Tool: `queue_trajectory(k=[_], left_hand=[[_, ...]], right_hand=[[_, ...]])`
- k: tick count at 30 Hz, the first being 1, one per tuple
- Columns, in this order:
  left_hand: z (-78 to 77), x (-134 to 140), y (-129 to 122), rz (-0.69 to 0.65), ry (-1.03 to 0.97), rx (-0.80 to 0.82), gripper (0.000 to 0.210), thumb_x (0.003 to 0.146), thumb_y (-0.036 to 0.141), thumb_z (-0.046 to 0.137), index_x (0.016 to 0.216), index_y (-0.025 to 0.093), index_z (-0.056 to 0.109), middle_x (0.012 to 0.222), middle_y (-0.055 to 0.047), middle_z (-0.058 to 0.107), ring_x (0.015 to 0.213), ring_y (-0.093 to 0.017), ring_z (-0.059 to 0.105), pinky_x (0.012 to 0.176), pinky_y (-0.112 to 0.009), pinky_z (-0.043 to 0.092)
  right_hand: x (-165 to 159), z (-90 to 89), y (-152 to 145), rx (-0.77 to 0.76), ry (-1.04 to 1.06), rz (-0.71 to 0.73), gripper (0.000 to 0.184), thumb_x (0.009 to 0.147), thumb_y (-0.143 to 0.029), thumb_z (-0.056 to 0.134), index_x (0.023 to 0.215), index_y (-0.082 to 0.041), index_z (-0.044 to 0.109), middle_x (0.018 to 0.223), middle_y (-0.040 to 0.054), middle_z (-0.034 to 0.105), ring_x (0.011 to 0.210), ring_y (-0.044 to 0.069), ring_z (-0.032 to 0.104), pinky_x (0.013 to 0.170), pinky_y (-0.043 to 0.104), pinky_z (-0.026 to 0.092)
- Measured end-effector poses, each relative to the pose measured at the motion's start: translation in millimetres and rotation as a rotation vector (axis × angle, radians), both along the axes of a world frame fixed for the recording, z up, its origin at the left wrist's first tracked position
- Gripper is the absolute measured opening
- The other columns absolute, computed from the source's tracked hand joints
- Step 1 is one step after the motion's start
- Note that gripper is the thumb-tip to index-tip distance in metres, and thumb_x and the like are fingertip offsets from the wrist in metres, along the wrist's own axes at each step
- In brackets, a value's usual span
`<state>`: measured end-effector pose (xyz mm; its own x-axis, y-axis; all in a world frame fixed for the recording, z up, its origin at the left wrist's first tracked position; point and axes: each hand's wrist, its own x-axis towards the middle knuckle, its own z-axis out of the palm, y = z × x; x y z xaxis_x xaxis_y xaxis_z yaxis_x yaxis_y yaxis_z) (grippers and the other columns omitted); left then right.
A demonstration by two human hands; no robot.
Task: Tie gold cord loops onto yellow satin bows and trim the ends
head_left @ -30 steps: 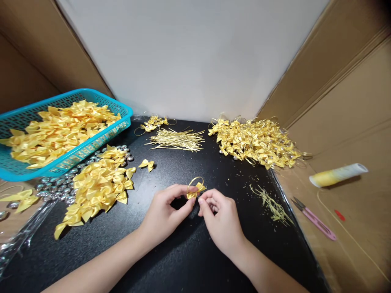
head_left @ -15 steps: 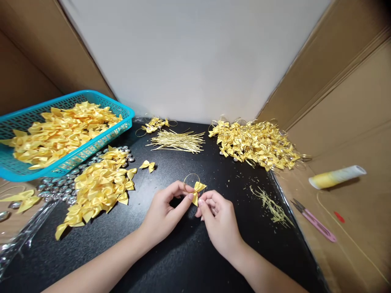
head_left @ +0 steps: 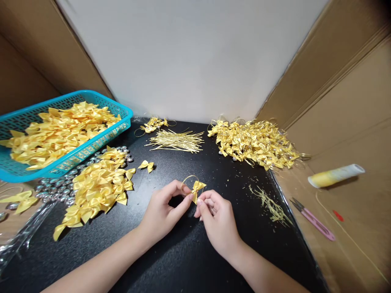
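Between my hands, above the black tabletop (head_left: 146, 244), is a yellow satin bow (head_left: 198, 187) with a loop of gold cord (head_left: 190, 176) standing up from it. My left hand (head_left: 169, 205) pinches the bow's left side between thumb and fingers. On the other side my right hand (head_left: 217, 217) has its thumb and forefinger pressed together at the lower right of the bow, by the cord; the fingertips hide exactly what they grip. One loose yellow bow (head_left: 147, 165) lies beyond my left hand.
At the left, a turquoise basket (head_left: 114, 131) holds bows; a bow heap (head_left: 97, 187) and silvery beads (head_left: 61, 189) lie before it. Farther back are cut gold cords (head_left: 175, 141) and looped bows (head_left: 253, 142). Cord scraps (head_left: 271, 206), pink-handled snips (head_left: 314, 219) and a tube (head_left: 336, 176) sit right.
The cord loop and bow have tilted slightly to the left between my fingers. Both hands keep nearly the same place and grip; the whole view has shifted a little.
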<state>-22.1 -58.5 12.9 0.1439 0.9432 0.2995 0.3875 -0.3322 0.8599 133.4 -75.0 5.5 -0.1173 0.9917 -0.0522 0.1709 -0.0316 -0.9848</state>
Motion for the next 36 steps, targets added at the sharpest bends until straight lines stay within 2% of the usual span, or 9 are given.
queue_trajectory(k=[12, 22, 30, 36], left_hand=[[-4.4, -3.2, 2.6, 0.036, 0.069, 0.113, 0.004, 0.082, 0.015, 0.064, 0.08, 0.019, 0.062, 0.074, 0.002, 0.068, 0.067, -0.011, 0.067, 0.067, -0.019, 0.051], [-3.5, -4.5, 2.2, 0.038, 0.071, 0.177, 0.006, 0.081, 0.014, 0.065, 0.077, 0.019, 0.065, 0.07, 0.002, 0.068, 0.063, -0.011, 0.065, 0.066, -0.02, 0.049], [-6.7, -4.1, 1.7, 0.044, 0.042, 0.164, 0.006, 0.08, 0.014, 0.066, 0.077, 0.019, 0.066, 0.07, 0.003, 0.07, 0.063, -0.01, 0.065, 0.066, -0.02, 0.049], [-6.1, -3.3, 0.0, -0.001, 0.056, 0.174, 0.007, 0.079, 0.014, 0.067, 0.075, 0.019, 0.066, 0.068, 0.003, 0.07, 0.063, -0.011, 0.065, 0.066, -0.021, 0.048]], right_hand=[[-1.3, -1.5, 0.5, -0.013, 0.029, 0.007, 0.015, 0.09, -0.027, 0.05, 0.079, -0.018, 0.053, 0.06, -0.0012, 0.058, 0.055, 0.012, 0.056, 0.055, 0.024, 0.043], [-3.8, 1.2, -1.0, -0.087, 0.154, 0.0, 0.015, 0.088, -0.028, 0.051, 0.078, -0.018, 0.052, 0.06, -0.0022, 0.056, 0.055, 0.011, 0.053, 0.055, 0.023, 0.042], [-6.3, -2.5, -0.4, -0.093, 0.195, -0.004, 0.017, 0.089, -0.031, 0.052, 0.078, -0.017, 0.052, 0.06, -0.0027, 0.055, 0.055, 0.01, 0.051, 0.055, 0.022, 0.04], [-7.0, -0.7, 0.3, -0.07, 0.224, -0.024, 0.018, 0.089, -0.032, 0.054, 0.078, -0.017, 0.054, 0.06, -0.0027, 0.055, 0.056, 0.01, 0.053, 0.055, 0.022, 0.042]])
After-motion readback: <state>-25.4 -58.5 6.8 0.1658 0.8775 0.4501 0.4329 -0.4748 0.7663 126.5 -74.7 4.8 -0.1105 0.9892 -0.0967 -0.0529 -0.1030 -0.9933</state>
